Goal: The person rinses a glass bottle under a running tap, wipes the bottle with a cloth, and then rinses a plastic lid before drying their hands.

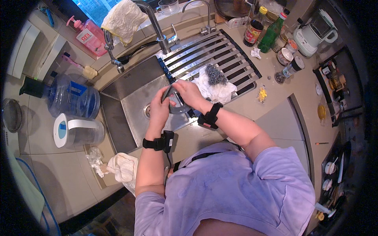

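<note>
Over the stainless-steel sink (127, 82), both my hands hold a clear round vessel or lid (178, 109); its exact kind is hard to make out. My left hand (160, 106) grips its left side. On the upper right, my right hand (189, 91) has its fingers curled over the rim. Just right of my right hand, a crumpled white cloth (220, 92) lies on a slatted metal roll-up rack (206, 50), with a grey steel-wool scrubber (215, 75) on top of it. The drain (147, 110) shows to the left of my left hand.
A tall faucet (155, 26) with a draped cloth (124, 22) arches over the sink's back. Left stand a pink soap bottle (90, 38), a large water jug (73, 97) and a lidded pitcher (79, 131). Sauce bottles (254, 29) and a blender (316, 32) are at back right.
</note>
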